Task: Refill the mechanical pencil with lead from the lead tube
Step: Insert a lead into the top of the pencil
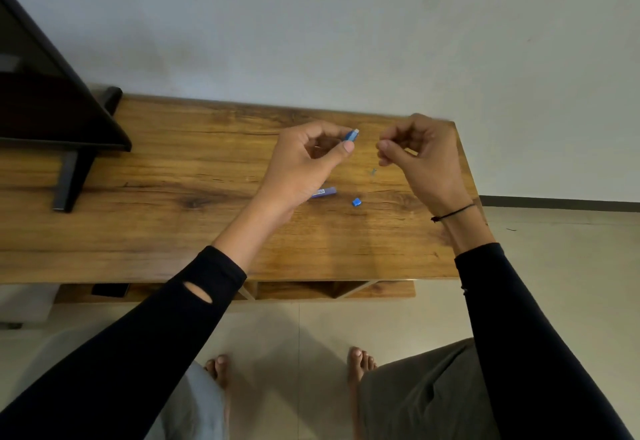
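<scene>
Wooden table stands against the wall. Monitor on its stand sits at the table's left end. Left hand and right hand hover side by side above the table's right half, apart. Mechanical pencil pokes out of the left hand toward the right hand. On the tabletop: lead tube partly under the left hand; small cap just right of it; a tiny piece farther back, below the right hand's fingers.
</scene>
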A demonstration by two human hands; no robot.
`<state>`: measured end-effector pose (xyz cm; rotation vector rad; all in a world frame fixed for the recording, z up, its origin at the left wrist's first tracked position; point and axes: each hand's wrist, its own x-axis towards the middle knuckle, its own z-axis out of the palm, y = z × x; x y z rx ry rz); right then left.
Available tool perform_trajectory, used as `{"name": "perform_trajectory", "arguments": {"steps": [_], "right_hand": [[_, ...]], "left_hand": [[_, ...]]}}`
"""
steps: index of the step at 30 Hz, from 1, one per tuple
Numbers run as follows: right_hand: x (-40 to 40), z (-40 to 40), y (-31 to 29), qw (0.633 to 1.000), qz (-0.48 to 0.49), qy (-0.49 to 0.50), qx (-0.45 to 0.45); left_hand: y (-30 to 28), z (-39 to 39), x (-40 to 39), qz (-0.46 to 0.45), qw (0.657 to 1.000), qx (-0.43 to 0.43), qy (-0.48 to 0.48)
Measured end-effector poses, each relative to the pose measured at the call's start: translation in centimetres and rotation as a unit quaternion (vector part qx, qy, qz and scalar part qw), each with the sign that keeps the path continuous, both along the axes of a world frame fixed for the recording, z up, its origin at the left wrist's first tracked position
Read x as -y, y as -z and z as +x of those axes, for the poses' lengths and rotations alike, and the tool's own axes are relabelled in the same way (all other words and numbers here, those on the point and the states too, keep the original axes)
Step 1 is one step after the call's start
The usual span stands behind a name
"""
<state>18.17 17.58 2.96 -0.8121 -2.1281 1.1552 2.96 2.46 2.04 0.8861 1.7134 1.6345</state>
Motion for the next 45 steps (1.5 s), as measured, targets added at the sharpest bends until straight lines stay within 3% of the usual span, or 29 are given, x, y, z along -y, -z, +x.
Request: {"name": "perform_trajectory", "arguments": {"steps": [2,5,13,26,32,38,41,43,45], "right_hand": [[1.1,-0.5,-1.1,0.997,-0.008,-0.033,-0.065],[2.1,-0.9,-1.5,0.995,-0.007,-0.059,-0.085],[2.1,-0.7,-1.2,0.993,-0.047,-0.080,-0.073],[1.9,-0.9,-0.8,0.997,-0.011,-0.070,0.014],[1.9,-1.0,-0.6,0.997,-0.053,-0.058,0.012],[2.0,-1.3,-0.2,0.995,-0.088,-0.054,0.014],[1.5,-1.1,-0.2,0.990,-0.116,-0.081,-0.014],[0.2,-0.4,-0.1,0.994,-0.094,-0.055,-0.007],[-1.4,0.6,0.5,0.997,-0.013,0.009,0.071]], "left_hand": [[0.3,0.1,-0.1,0.001,1.000,-0.030,0.010],[0.8,0.1,-0.2,0.000,0.997,-0.077,0.025],[0.9,0.0,-0.2,-0.013,0.995,-0.098,0.018],[1.0,0.2,0.0,-0.074,0.987,-0.144,0.008],[0.5,0.4,0.0,-0.076,0.986,-0.149,-0.001],[0.1,0.6,0.2,-0.086,0.972,-0.218,-0.010],[0.1,0.7,0.0,-0.083,0.976,-0.201,-0.018],[0.2,0.7,-0.2,-0.087,0.977,-0.191,-0.027],[0.3,0.5,-0.3,-0.086,0.981,-0.171,-0.036]]}}
